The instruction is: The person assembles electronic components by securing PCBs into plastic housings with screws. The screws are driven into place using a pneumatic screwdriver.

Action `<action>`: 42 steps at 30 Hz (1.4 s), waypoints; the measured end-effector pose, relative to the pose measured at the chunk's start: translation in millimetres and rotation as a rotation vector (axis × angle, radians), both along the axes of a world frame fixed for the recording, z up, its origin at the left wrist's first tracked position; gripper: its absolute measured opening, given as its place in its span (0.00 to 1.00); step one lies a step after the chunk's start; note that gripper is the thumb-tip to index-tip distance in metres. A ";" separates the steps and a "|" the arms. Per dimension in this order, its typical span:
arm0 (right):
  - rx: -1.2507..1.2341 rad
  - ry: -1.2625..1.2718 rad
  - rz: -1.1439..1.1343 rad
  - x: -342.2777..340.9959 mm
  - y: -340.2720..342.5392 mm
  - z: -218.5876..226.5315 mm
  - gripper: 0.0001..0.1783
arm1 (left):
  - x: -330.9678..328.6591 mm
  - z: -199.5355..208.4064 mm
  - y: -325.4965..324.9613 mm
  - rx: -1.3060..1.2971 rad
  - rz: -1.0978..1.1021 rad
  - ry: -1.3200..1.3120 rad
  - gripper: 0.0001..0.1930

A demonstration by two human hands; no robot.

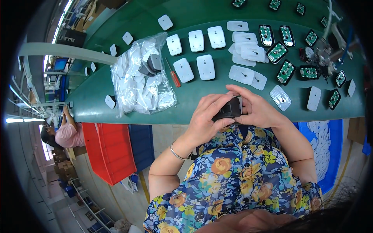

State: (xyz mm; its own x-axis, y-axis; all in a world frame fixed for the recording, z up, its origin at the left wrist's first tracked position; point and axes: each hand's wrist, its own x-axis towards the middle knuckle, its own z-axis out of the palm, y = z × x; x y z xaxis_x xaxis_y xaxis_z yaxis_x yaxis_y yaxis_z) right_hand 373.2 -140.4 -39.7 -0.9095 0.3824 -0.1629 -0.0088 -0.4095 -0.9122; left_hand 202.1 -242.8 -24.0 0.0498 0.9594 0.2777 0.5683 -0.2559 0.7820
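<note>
Now working at a green table (184, 95), right of a clear bag of white parts (142, 83). Gripping from both sides, with left hand (206, 116) and right hand (256, 108), a black casing (229, 111) over the table's near edge. Flanked leftward, just beside the bag, by a red-handled screwdriver (175, 79).

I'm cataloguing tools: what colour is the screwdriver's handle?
The handle is red, best seen in the head view.
</note>
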 end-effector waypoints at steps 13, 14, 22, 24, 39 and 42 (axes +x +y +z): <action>0.012 -0.012 0.008 4.6 6.5 -3.2 0.46 | -4.6 8.2 11.8 -0.110 -0.071 0.091 0.33; 0.013 -0.019 0.017 4.0 7.6 -4.1 0.46 | -4.8 8.1 12.2 -0.111 -0.071 0.091 0.33; 0.012 0.016 -0.003 -1.2 6.0 -10.4 0.43 | -8.5 2.2 10.9 -0.128 -0.027 -0.055 0.34; 0.033 0.098 -0.070 -4.0 3.3 -14.4 0.41 | -6.8 6.2 10.8 -0.168 0.003 -0.097 0.34; 0.152 0.141 -0.145 -7.2 3.2 -23.7 0.36 | -7.4 5.2 11.8 -0.387 0.157 -0.366 0.35; 0.196 0.109 -0.176 -7.9 2.9 -24.4 0.37 | -4.5 12.2 15.9 -0.326 0.152 -0.244 0.35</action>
State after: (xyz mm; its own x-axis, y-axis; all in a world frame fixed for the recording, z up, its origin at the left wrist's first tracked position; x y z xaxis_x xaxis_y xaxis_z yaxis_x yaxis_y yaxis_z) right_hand 365.4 -137.5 -64.1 -0.8343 0.5507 0.0250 -0.1669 -0.2091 -0.9635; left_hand 197.5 -226.8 -11.8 -0.1285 0.9902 -0.0551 0.3686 0.0992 0.9243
